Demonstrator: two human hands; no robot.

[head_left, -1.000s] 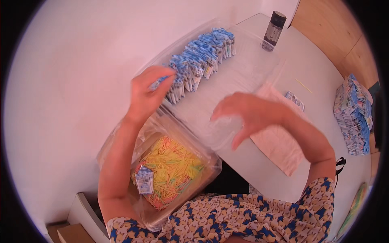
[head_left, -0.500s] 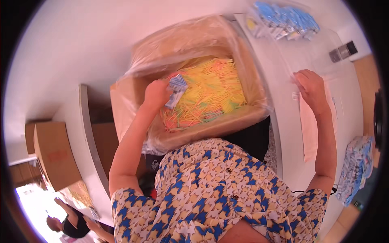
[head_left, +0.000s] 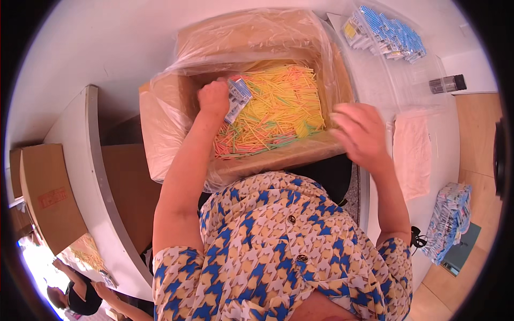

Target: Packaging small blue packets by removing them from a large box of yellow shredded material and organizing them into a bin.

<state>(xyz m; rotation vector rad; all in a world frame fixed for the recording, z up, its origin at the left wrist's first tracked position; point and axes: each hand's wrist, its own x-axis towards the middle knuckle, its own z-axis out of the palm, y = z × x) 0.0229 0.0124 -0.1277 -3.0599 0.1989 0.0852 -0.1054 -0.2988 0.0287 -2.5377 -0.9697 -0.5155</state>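
Note:
In front of me stands a cardboard box [head_left: 182,125] lined with clear plastic. Thin short sticks [head_left: 284,101], mostly yellow with some pink and green, fill it. My left hand [head_left: 214,98] is inside at the left, its fingers closed on a small blue-and-white packet [head_left: 238,100] held over the sticks. Whether the packet has anything in it I cannot tell. My right hand [head_left: 361,134] is by the box's right edge, slightly blurred, with its fingers apart and nothing in them.
On the white table [head_left: 441,155] at right lie a pink cloth [head_left: 412,155] and a stack of blue-and-white packets [head_left: 447,216]. Further back, a clear plastic bin [head_left: 393,80] holds more packets [head_left: 385,33], beside a black-capped container [head_left: 448,84]. Another person [head_left: 80,291] works at lower left, near a carton [head_left: 51,195].
My right hand has moved left from above the table to the box's right edge, and its fingers have spread. My left hand, still holding the packet, has shifted slightly farther into the box.

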